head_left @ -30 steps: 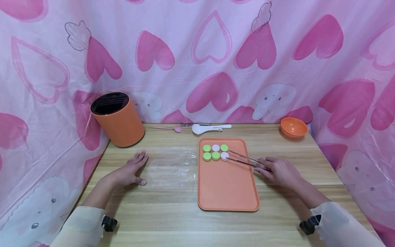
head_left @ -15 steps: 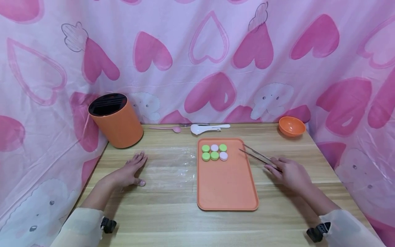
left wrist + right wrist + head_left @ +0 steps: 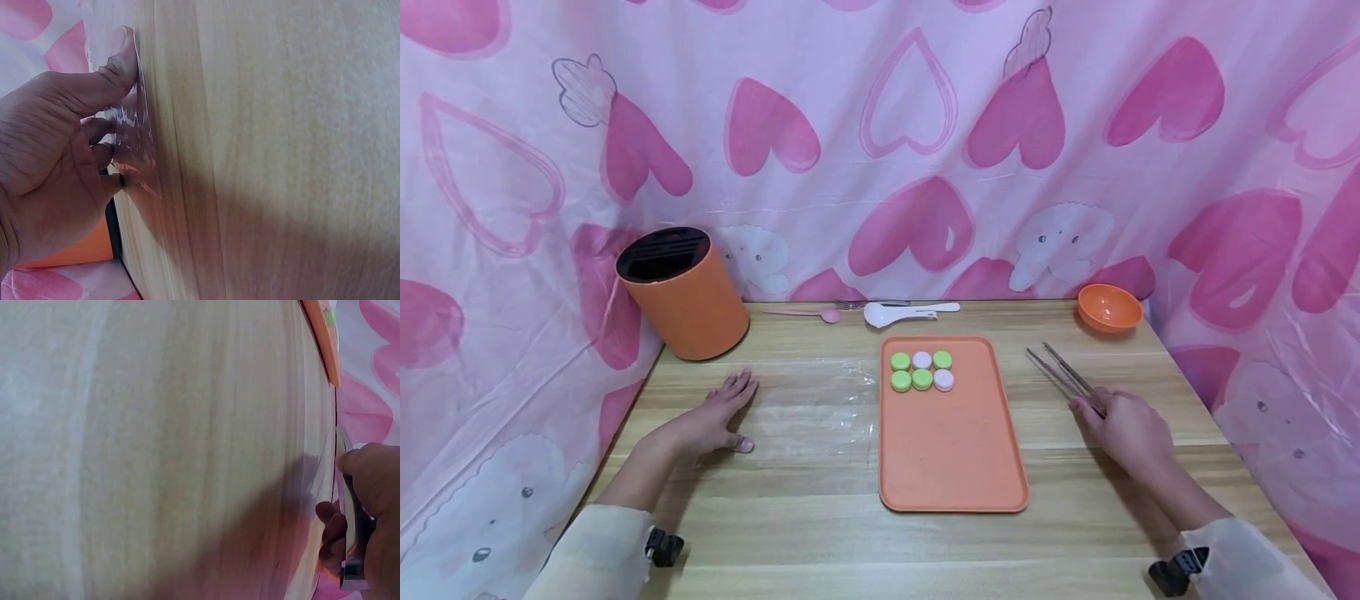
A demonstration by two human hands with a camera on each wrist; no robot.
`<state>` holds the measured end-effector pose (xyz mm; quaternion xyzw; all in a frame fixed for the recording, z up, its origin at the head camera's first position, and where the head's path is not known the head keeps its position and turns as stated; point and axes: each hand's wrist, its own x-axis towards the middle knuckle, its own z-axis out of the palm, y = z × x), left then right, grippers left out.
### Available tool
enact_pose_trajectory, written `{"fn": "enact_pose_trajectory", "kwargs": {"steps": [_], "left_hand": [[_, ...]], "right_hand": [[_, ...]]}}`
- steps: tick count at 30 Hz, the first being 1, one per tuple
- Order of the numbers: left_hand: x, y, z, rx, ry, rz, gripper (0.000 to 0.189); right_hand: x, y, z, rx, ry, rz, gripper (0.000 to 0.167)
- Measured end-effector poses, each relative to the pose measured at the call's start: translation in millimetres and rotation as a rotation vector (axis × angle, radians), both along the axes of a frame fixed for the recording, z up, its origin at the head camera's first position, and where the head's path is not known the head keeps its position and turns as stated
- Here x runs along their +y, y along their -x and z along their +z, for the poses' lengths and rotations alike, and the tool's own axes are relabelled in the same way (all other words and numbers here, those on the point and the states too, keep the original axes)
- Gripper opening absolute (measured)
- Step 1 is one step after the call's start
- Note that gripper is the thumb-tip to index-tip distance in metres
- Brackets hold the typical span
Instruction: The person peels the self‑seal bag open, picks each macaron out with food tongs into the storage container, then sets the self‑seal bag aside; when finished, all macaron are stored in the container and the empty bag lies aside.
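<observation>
My right hand [image 3: 1127, 429] grips metal tongs [image 3: 1063, 375], their tips spread apart and nothing between them, to the right of the orange tray [image 3: 951, 458]. In the right wrist view the thumb and fingers close around the tongs [image 3: 355, 534]. Two short rows of macarons sit at the tray's far left: several green macarons [image 3: 901, 382] and two pale pink ones, the nearer pink macaron [image 3: 943, 381] at the row's right end. My left hand [image 3: 711, 421] rests with fingers spread on the left end of a clear plastic sheet [image 3: 820, 408], which reaches to the tray's left side.
An orange knife block [image 3: 692, 300] with a black top stands at the back left. Along the back edge lie a pink spoon [image 3: 829, 316], a fork [image 3: 850, 304] and a white spoon [image 3: 887, 314]. An orange bowl [image 3: 1110, 308] is at the back right. A heart-patterned curtain [image 3: 917, 225] encloses the table.
My right hand has drawn the tongs away from the near pink macaron, off the tray to the right, and their tips now point more toward the back. The left hand stays put.
</observation>
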<state>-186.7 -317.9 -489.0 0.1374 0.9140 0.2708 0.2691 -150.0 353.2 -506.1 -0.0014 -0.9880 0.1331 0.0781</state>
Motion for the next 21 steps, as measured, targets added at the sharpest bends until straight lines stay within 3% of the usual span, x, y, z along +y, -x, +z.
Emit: {"fn": "enact_pose_trajectory", "kwargs": {"steps": [6,21], "left_hand": [[0.0,0.2,1.2,-0.004,-0.012,0.001,0.115],[0.9,-0.3,0.7,0.001,-0.018,-0.003,0.115]], "right_hand": [[2,1.1,-2.1,-0.055,0.001,-0.09,0.046],[-9,1.3,2.9,-0.129,0.033,-0.045,0.057]]}}
